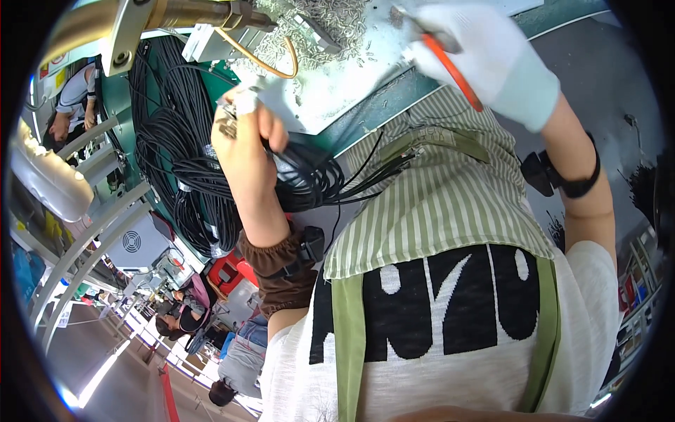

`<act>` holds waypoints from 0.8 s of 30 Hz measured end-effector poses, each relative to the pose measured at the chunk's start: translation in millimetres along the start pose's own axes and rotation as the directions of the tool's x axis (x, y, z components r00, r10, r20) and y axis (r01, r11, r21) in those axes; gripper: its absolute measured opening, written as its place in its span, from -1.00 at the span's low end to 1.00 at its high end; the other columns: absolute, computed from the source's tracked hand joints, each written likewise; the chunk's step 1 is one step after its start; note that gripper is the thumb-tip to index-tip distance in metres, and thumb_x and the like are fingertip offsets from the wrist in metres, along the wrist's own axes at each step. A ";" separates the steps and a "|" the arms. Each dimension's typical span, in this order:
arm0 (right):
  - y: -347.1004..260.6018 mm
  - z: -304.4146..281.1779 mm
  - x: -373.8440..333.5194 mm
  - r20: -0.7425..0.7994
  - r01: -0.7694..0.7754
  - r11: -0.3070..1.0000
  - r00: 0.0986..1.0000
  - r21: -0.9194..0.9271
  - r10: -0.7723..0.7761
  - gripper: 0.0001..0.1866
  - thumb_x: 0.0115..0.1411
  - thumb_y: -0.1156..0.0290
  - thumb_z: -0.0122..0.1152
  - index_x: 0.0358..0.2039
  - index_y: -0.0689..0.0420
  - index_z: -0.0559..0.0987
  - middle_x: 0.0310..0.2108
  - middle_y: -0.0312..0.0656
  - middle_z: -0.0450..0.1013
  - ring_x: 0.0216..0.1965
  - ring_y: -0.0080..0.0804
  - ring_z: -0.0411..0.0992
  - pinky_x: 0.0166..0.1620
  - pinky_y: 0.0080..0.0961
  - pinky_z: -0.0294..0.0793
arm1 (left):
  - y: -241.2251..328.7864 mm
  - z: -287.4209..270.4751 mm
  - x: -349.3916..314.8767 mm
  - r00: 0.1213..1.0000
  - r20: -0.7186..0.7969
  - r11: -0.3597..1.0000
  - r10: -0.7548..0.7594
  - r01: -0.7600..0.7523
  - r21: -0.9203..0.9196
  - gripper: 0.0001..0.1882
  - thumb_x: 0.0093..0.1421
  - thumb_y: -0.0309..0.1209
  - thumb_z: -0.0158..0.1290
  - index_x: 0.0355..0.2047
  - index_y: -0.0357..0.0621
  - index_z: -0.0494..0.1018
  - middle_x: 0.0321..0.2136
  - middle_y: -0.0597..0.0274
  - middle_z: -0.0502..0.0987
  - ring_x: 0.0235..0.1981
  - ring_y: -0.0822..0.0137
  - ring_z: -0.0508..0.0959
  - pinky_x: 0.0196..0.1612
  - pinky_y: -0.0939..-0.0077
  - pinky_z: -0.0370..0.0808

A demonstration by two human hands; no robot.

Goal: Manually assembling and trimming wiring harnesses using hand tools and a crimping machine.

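My left hand [247, 144], bare apart from white coverings at the fingertips, is closed beside the bundled black cables [179, 133]. A small metallic piece [228, 116] shows at its fingers; its exact kind cannot be made out. On the right, my right hand [485, 60] wears a white glove and is closed around a tool with an orange-red handle [450, 70]. The tool's working end is blurred near the white work surface [309, 116]. Many small silvery metal bits [344, 28] lie scattered there, around a grey metal block [318, 34].
A brass-coloured cylinder [169, 15] with a metal bracket and a yellow tube [281, 70] reaches over the bench from the upper left. Cables drape across the green bench edge [358, 123] toward my striped apron [443, 190]. Other people sit at the left.
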State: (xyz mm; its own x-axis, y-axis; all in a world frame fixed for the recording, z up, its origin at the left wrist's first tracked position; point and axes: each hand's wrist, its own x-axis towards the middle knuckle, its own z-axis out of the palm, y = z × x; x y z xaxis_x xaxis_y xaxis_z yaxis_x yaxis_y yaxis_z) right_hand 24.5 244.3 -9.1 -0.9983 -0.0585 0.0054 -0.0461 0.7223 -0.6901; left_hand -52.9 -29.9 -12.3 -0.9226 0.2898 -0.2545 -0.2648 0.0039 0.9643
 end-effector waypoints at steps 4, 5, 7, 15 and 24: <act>-44.7 -10.4 2.7 0.009 -0.185 0.944 0.982 0.272 0.190 -0.76 0.11 0.23 0.18 -0.51 0.12 0.44 -0.68 -0.05 0.34 -0.61 -0.08 0.39 -0.49 -0.34 0.35 | 11.6 17.2 -24.7 0.937 0.321 0.988 -0.135 0.105 0.109 -0.81 0.22 -0.48 0.04 -0.19 -0.30 0.37 -0.56 0.34 0.40 -0.55 0.52 0.42 -0.45 0.72 0.35; -45.0 -4.2 5.3 0.000 0.022 0.932 1.000 0.362 -0.023 -0.77 0.11 0.23 0.18 -0.48 0.13 0.45 -0.68 -0.06 0.34 -0.61 -0.08 0.39 -0.49 -0.34 0.35 | 13.4 31.3 -28.4 0.923 0.358 0.965 -0.139 0.044 0.260 -0.81 0.19 -0.53 0.05 -0.19 -0.30 0.36 -0.54 0.33 0.42 -0.52 0.52 0.43 -0.42 0.71 0.37; -44.6 9.2 8.2 -0.035 0.217 0.868 0.974 0.447 -0.225 -0.78 0.11 0.23 0.18 -0.44 0.13 0.47 -0.68 -0.08 0.35 -0.61 -0.08 0.39 -0.49 -0.34 0.36 | 14.9 38.0 -27.9 0.903 0.401 0.914 -0.152 -0.026 0.404 -0.79 0.17 -0.57 0.06 -0.18 -0.30 0.36 -0.51 0.33 0.43 -0.50 0.53 0.44 -0.40 0.69 0.38; -23.4 31.1 3.1 0.322 -0.235 0.378 0.928 0.895 -0.186 -0.69 0.25 0.25 0.05 -0.52 0.21 0.51 -0.73 -0.23 0.39 -0.75 -0.53 0.36 -0.68 -0.62 0.29 | 12.9 57.9 -44.4 0.947 0.156 0.941 0.282 -0.304 0.145 -0.76 0.01 -0.75 0.06 -0.28 -0.31 0.41 -0.41 0.25 0.50 -0.38 0.48 0.49 -0.31 0.64 0.42; -4.5 27.9 -4.7 0.364 -0.186 0.493 0.883 0.850 -0.295 -0.78 0.23 0.37 0.05 -0.26 0.29 0.49 -0.67 -0.20 0.42 -0.72 -0.49 0.38 -0.65 -0.62 0.37 | 12.4 44.0 -29.2 0.630 0.623 0.538 0.464 -0.759 0.366 -0.57 -0.25 -0.78 0.10 -0.28 -0.26 0.44 -0.38 0.09 0.51 -0.47 0.32 0.52 -0.46 0.60 0.43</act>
State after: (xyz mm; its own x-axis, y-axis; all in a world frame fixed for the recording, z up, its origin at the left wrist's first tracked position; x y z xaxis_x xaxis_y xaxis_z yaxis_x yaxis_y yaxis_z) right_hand 30.5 222.1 -26.3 -0.8548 -0.5160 -0.0552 0.1938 -0.2188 -0.9563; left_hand -16.9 3.8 10.3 -0.5292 0.7805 0.3329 0.6605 0.1326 0.7390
